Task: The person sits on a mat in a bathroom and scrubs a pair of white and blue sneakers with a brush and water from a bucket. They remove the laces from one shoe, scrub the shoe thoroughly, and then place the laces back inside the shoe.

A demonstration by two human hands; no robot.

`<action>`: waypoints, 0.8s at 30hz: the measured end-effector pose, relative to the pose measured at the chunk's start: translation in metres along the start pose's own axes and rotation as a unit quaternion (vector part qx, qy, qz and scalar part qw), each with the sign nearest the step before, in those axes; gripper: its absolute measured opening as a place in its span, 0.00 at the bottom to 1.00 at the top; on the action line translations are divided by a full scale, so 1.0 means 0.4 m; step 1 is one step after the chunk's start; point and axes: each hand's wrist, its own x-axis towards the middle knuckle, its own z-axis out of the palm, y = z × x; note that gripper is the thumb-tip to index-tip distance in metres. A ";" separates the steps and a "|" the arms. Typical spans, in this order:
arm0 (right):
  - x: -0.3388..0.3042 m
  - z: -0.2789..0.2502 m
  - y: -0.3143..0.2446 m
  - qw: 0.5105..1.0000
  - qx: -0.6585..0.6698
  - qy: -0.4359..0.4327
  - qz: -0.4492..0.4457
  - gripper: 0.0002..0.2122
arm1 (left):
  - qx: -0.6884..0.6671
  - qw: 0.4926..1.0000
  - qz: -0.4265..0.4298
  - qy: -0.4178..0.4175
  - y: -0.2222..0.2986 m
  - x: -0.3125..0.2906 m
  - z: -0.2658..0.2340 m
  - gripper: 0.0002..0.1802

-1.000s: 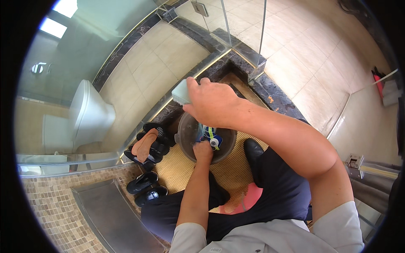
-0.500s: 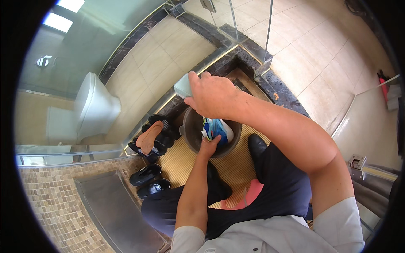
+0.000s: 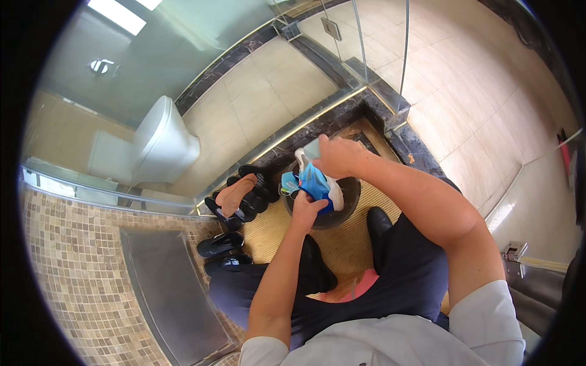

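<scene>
A blue shoe [image 3: 313, 182] with a white sole edge is held over a dark bucket [image 3: 350, 207] between my feet. My left hand [image 3: 307, 210] grips the shoe from the near side, fingers partly hidden. At the shoe's far end, my right hand [image 3: 339, 155] is closed around a pale, block-shaped scrubbing brush [image 3: 312, 149]. The brush is on or just above the shoe; I cannot tell which, as its bristles are hidden here. Much of the bucket's inside lies behind the shoe and my right hand.
Several black shoes [image 3: 221, 244] stand left of the bucket, with tan insoles [image 3: 236, 195] on top. A ribbed mat [image 3: 268, 243] lies under my feet. Something pink [image 3: 361, 287] is between my legs. Dark stone kerbs and glass panels [image 3: 384, 43] rise beyond; a toilet [image 3: 160, 140] stands behind glass.
My right hand and the brush have come down and to the right, onto or close to the shoe. My left hand has turned the shoe, lifting it above the bucket rim. The view has shifted slightly.
</scene>
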 end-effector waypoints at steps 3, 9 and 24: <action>0.013 0.043 0.031 0.999 -0.008 -0.001 -0.035 0.29 | -0.045 0.997 -0.015 -0.053 0.101 -0.022 -0.015 0.28; -0.008 0.091 -0.016 0.977 -0.043 0.025 -0.209 0.32 | -0.018 0.993 0.005 -0.119 0.254 -0.091 -0.082 0.32; -0.018 0.050 -0.066 0.976 -0.004 0.108 -0.187 0.23 | -0.019 0.991 0.063 -0.114 0.328 -0.084 -0.133 0.39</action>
